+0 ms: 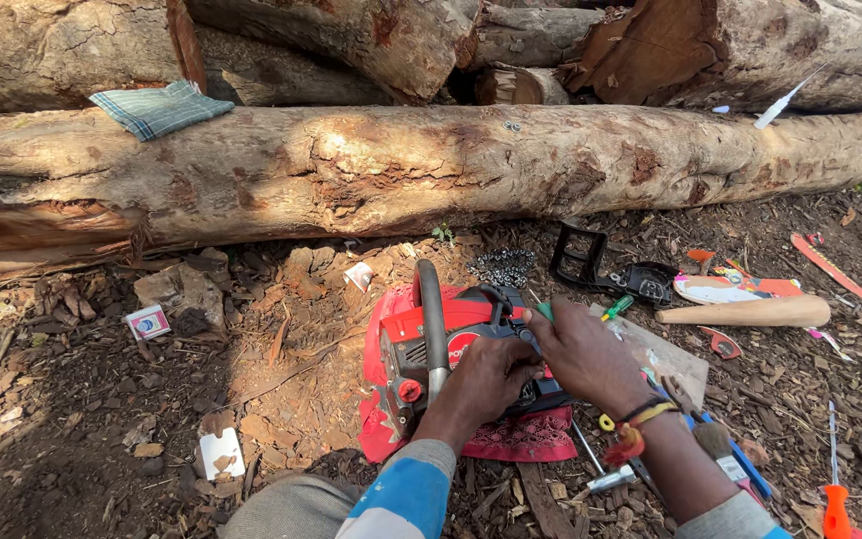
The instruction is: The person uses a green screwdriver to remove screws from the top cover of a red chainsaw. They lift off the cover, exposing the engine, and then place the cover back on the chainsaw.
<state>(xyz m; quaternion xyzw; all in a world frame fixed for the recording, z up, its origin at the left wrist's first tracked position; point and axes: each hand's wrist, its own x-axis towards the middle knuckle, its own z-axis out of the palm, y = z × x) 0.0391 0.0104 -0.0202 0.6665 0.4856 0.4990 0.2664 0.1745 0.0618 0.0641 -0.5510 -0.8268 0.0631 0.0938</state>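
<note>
Head view, fingers [541,324] curled (perhaps gripping) on chainsaw [451,349]

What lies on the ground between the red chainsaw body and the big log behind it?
In the head view, between the chainsaw body and the big log lies a coiled saw chain on bark chips.

Left of chainsaw [441,349]: open bark-strewn ground, only a small box [149,321] and scraps.
Behind: long log [401,170] walls off the far side.
Right: crowded by wooden handle [745,312], black cover [606,268], screwdriver [835,489].
</note>
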